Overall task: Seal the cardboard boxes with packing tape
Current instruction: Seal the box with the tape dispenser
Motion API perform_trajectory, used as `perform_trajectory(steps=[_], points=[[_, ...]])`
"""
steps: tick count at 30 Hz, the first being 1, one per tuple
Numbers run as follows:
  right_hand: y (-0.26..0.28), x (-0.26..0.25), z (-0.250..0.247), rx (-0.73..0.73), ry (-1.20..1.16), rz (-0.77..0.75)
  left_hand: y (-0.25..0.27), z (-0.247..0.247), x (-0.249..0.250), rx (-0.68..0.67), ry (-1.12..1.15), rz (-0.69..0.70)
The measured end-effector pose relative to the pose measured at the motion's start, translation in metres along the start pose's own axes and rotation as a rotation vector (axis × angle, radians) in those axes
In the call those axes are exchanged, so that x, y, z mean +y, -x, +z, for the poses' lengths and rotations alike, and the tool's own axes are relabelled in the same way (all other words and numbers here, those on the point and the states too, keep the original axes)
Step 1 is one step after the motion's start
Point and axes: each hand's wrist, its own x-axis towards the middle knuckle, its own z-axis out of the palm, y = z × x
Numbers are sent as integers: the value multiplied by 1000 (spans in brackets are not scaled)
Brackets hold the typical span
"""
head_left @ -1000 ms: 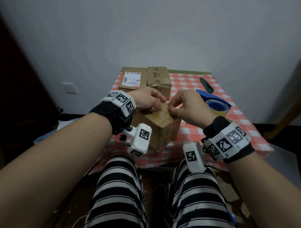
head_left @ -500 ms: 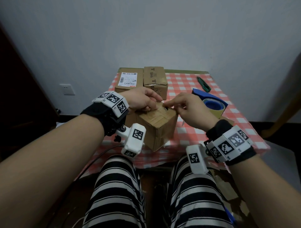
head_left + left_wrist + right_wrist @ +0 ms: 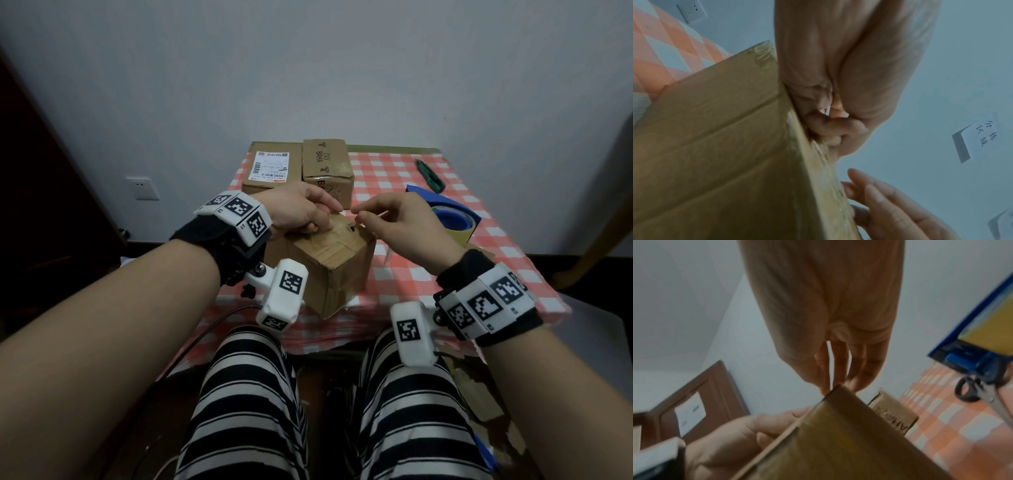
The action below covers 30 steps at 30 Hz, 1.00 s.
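A small brown cardboard box [image 3: 330,267], with old tape on its top, stands tilted near the table's front edge. My left hand [image 3: 318,219] lies over its top left edge, fingers curled, and grips it; the left wrist view shows those curled fingers [image 3: 830,128] against the box edge [image 3: 735,146]. My right hand [image 3: 359,214] hovers at the far top corner with fairly straight fingers [image 3: 836,369] whose tips reach the box corner [image 3: 838,426]. It holds nothing that I can see. The blue tape dispenser [image 3: 452,222] with its yellowish roll lies to the right, behind my right hand.
Two closed cardboard boxes, one with a shipping label [image 3: 270,171] and one printed [image 3: 327,161], stand at the back of the checked tablecloth [image 3: 486,270]. A green utility knife [image 3: 430,174] lies at the back right. Scissors [image 3: 970,391] lie beside the dispenser. My striped knees are under the front edge.
My right hand has left the box top, where it was pinching, and its fingers have straightened at the far corner. The left hand has kept its grip on the box.
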Motion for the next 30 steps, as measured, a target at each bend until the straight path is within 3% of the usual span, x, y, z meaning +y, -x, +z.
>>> perform_trajectory(steps=[13, 20, 23, 27, 30], points=[[-3, -2, 5, 12, -63, 108, 9, 0, 4, 31, 101, 12], [-7, -4, -2, -46, -18, 108, 14, -5, 15, 36, 350, -13], [-5, -9, -10, -18, -171, 101, 17, -6, 23, 23, 528, 7], [-1, -13, -15, -149, -260, 84, 16, -1, 35, 6, 667, 56], [-3, -9, -8, -65, -229, 98, 14, 5, 40, -4, 720, 59]])
